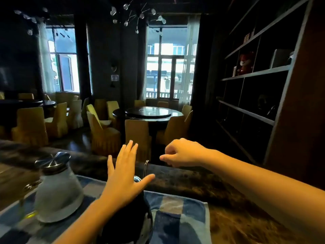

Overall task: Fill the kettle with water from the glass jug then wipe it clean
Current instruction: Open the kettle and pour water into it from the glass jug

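A frosted glass jug [59, 196] with a shiny metal lid stands at the left on a blue checked cloth [177, 213]. The dark kettle [133, 219] sits in the middle of the cloth, mostly hidden under my left forearm; a thin metal handle rises behind it. My left hand [123, 175] hovers flat over the kettle's top, fingers spread, holding nothing. My right hand [182, 153] floats to the right of the kettle above the counter's far edge, fingers loosely curled, nothing visible in it.
The cloth lies on a dark marbled counter [202, 180]. Beyond it is a dim dining room with a round table [149, 112] and yellow-covered chairs. A tall dark shelf unit [260, 73] lines the right side.
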Demonstrator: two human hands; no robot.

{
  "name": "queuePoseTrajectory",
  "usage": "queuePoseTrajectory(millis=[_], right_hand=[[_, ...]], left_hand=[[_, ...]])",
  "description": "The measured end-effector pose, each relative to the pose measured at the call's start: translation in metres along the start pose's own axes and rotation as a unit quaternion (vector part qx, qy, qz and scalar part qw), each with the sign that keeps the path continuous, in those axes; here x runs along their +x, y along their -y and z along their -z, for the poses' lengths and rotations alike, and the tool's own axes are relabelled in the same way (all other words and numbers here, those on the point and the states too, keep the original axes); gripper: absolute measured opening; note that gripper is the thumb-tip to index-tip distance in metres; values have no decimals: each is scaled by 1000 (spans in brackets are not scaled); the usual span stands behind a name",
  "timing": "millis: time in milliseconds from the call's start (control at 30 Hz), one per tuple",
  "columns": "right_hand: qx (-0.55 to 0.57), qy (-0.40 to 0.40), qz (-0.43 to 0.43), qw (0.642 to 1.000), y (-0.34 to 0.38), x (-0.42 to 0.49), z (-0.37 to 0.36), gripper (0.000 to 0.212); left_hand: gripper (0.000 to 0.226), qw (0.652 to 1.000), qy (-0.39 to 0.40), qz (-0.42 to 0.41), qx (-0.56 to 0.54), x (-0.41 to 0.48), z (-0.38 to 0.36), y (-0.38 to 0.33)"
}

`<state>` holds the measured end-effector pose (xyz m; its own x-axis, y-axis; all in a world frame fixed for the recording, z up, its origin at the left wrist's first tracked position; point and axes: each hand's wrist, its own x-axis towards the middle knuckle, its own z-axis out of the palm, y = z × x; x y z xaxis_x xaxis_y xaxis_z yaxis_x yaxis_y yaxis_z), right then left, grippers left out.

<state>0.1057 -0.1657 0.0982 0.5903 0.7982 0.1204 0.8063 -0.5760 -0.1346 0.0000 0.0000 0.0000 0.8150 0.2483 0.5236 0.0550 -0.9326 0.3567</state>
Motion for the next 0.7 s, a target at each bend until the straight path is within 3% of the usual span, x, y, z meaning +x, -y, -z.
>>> queuePoseTrajectory(millis=[233, 400, 633, 700], right_hand=[[108, 162, -62, 979, 54, 51, -58, 63], [75, 214, -65, 972, 76, 72, -72, 55], [49, 260, -102, 959, 74, 92, -83, 70], [43, 262, -103, 958, 77, 95, -85, 69]], left_hand=[[100, 991, -21, 113, -74, -33, -9, 25], [88, 966, 29, 187, -176, -45, -13, 47], [74, 968, 51, 167, -181, -42, -14, 46], [84, 965, 56, 170, -189, -41, -16, 49]])
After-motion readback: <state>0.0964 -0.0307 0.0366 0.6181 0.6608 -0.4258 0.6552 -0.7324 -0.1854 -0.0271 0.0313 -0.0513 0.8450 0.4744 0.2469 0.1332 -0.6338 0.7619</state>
